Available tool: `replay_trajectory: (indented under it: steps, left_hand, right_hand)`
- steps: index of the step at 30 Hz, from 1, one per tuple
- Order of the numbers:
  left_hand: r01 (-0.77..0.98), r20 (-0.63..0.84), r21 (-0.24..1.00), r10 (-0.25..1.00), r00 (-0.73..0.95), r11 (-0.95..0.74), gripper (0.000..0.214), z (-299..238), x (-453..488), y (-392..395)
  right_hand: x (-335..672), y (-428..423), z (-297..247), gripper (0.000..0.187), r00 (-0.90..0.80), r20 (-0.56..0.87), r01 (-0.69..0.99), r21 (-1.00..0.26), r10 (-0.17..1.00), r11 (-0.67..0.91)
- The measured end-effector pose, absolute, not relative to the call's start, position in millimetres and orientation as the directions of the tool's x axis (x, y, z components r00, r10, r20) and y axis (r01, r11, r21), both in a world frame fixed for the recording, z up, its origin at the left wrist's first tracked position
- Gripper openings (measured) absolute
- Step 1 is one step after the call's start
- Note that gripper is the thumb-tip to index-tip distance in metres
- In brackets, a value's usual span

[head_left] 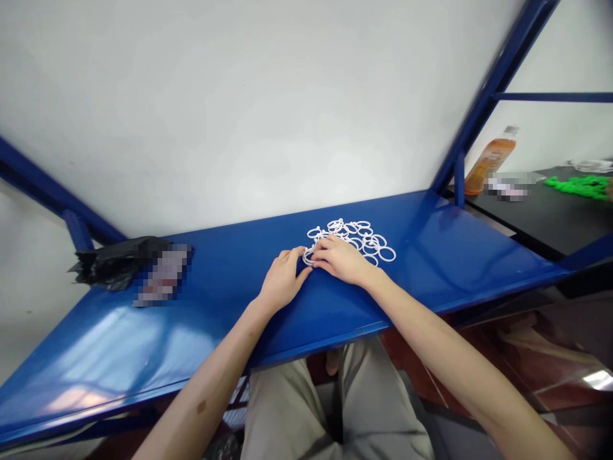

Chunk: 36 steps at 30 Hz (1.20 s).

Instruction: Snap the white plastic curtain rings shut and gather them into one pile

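Note:
My left hand (pixel 282 278) rests on the blue table, its thumb and fingers curled at the left side of a white ring (pixel 306 262). From the other side, my right hand (pixel 343 260) reaches over the same ring with bent fingers. Both hands appear to grip it, though the fingers partly cover it. Beyond and to the right of my right hand lies a loose pile of thin white rings (pixel 371 243). Several of them overlap, and small knobs show on some. Part of the pile is hidden under my right hand.
The glossy blue table (pixel 225 287) meets a white wall. On its left lie a crumpled black plastic bag (pixel 119 260) and a blurred-out flat item (pixel 165 276). Past a blue frame post (pixel 458 179), a black table holds an orange drink bottle (pixel 492 161) and a bright green heap (pixel 580 186).

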<state>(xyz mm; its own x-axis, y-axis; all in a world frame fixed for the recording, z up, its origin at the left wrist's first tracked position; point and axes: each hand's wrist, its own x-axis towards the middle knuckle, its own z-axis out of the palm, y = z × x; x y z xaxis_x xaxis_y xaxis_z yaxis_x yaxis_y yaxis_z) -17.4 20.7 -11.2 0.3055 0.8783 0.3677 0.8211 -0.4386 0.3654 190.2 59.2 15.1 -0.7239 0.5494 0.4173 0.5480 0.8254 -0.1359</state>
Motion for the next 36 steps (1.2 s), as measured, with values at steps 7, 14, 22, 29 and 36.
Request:
replay_trajectory:
  steps: [7, 14, 22, 29, 36]
  left_hand:
    - [0.808, 0.367, 0.334, 0.856, 0.363, -0.486, 0.032, -6, -17, 19]
    - [0.816, 0.366, 0.246, 0.830, 0.422, -0.523, 0.017, -2, -18, 17]
    - [0.850, 0.373, 0.190, 0.837, 0.401, -0.492, 0.020, 1, -18, 17]
    - [0.888, 0.449, 0.067, 0.809, 0.380, -0.455, 0.018, 6, -19, 15]
    - [0.787, 0.400, -0.034, 0.713, 0.575, -0.616, 0.030, 13, -24, 14]
  right_hand:
    - [187, 58, 15, 0.014, -0.760, 0.369, 0.524, -0.138, 0.535, 0.841]
    - [182, 57, 13, 0.014, -0.779, 0.353, 0.543, -0.030, 0.517, 0.839]
    - [179, 56, 8, 0.014, -0.753, 0.352, 0.561, -0.098, 0.556, 0.822]
    - [179, 54, 13, 0.007, -0.753, 0.397, 0.532, -0.104, 0.525, 0.841]
    - [177, 53, 14, 0.017, -0.768, 0.469, 0.524, 0.070, 0.436, 0.849]
